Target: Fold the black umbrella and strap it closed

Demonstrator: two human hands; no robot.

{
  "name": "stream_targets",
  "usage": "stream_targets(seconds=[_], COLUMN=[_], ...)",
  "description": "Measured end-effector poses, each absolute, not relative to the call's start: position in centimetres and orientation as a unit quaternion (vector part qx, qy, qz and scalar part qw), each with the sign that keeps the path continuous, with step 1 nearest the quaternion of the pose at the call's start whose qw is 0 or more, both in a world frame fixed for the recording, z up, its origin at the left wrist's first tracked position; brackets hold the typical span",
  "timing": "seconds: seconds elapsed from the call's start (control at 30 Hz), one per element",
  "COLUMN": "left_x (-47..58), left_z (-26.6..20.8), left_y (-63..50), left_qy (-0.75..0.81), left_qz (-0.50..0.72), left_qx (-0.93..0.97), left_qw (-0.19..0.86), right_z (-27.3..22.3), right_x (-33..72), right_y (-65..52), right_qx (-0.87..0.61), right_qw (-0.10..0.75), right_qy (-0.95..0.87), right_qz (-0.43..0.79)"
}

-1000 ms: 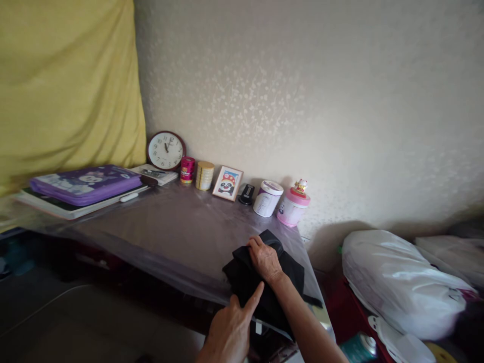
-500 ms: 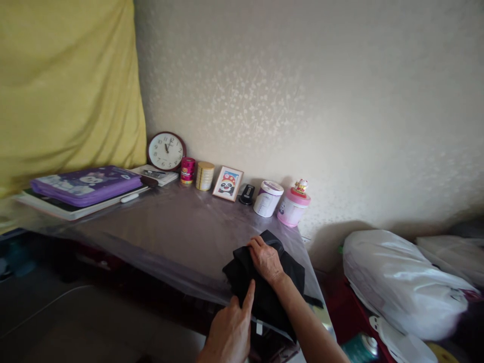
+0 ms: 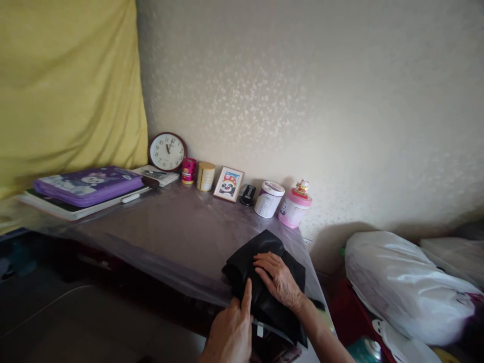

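Observation:
A folded, slightly glossy black cloth (image 3: 260, 247) lies at the near right corner of the table, its near part hanging over the front edge. My right hand (image 3: 278, 280) rests flat on top of it, fingers stretched out and close together. At its near left side, my left hand (image 3: 230, 327) has the index finger extended onto the cloth. The other left fingers are bent, and the thumb is hidden. A small white tag (image 3: 260, 330) shows beneath the cloth's near edge.
Along the wall stand a clock (image 3: 167, 151), small tins, a picture frame (image 3: 229, 184), a white tub (image 3: 269, 200) and a pink tub (image 3: 295, 209) with a figurine. A purple case (image 3: 91, 185) lies on books at left. White bags (image 3: 404, 287) fill the right side.
My right hand has slid toward me and to the right over the cloth, and its fingers lie flatter. The cloth's top looks smoother. My left hand has barely moved.

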State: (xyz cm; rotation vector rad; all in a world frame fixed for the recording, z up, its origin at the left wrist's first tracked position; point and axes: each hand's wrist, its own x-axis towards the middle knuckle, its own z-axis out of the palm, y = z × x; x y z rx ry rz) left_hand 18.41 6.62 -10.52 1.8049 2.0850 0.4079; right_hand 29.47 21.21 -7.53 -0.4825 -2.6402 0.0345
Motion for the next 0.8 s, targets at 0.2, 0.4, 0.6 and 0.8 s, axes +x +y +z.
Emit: stream_targets(seconds=[0.2,0.4,0.6,0.8], left_x=[18.3,18.2,18.1,17.9], left_z=[-10.5,-10.7,-11.0,-11.2], left_y=[6.7,6.8,6.8,6.8], left_qy=[0.733,0.733,0.733,0.710], left_qz=[0.134,0.143,0.155,0.177], left_qx=[0.639,0.635,0.634,0.649], left_qw=[0.192,0.197,0.191,0.208], right_z=[-8.4,-7.5,-8.1,-7.0], right_x=[29.5,28.4,25.2,24.8], right_y=[27.9,28.3,21.6,17.7], right_qx=[-0.282,-0.342,-0.213,-0.086], right_qw=[0.244,0.265,0.166,0.109], right_qy=[-0.926,-0.893,-0.962,-0.988], right_qz=[-0.059,-0.122,-0.047,0.062])
